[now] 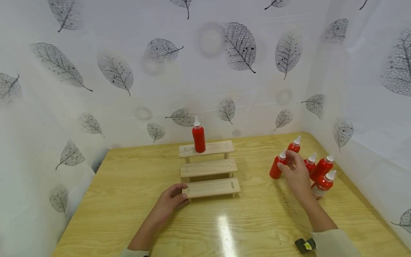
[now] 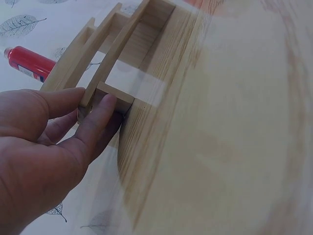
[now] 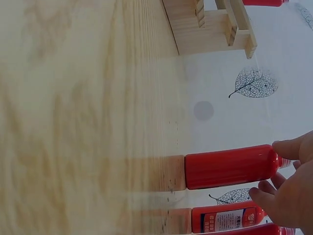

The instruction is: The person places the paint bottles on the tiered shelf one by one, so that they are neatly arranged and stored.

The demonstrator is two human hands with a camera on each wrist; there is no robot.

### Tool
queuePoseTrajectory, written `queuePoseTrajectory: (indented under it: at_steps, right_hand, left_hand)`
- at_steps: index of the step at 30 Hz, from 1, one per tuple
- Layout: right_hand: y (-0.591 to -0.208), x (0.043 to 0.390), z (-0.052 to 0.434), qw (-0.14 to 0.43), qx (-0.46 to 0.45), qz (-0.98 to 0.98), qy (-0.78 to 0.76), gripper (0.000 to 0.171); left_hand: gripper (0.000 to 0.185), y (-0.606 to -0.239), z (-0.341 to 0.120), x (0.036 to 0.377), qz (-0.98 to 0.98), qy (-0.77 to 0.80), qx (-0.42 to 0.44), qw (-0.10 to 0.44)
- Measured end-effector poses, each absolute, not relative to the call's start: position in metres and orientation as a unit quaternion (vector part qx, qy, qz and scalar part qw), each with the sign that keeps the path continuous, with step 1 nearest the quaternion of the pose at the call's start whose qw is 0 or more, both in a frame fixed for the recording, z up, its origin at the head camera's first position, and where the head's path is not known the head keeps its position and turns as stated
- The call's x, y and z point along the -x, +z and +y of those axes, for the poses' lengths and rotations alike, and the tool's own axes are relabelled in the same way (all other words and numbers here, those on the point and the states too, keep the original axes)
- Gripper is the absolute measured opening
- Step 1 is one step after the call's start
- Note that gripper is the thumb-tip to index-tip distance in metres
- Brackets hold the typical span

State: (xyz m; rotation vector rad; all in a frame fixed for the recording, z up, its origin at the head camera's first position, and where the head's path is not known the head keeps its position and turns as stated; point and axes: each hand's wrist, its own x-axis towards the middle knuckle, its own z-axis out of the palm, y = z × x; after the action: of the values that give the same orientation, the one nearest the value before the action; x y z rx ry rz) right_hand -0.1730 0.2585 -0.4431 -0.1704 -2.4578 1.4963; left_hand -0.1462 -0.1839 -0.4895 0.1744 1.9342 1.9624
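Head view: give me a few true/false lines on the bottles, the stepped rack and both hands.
1. One red bottle stands on the top step of the wooden rack. True.
2. The left hand rests flat in the middle of the table, away from the rack. False: its fingers touch the left end of the lowest step.
3. Five red bottles stand grouped on the table's right side. True.
4. The right hand holds a bottle lifted above the rack. False: it is at the group, fingers at the leftmost bottle, which stands on the table.
5. The middle step carries two bottles. False: it is bare.
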Motion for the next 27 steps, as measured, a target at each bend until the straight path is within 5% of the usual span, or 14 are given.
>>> queuePoseTrajectory:
  at_steps: [27]
  right_hand:
    - [-0.428, 0.186, 0.242, 0.148, 0.016, -0.868, 0.473, 0.062]
  left_hand:
    - [0.047, -0.487, -0.184, 0.145, 0.687, 0.699, -0.062, 0.188]
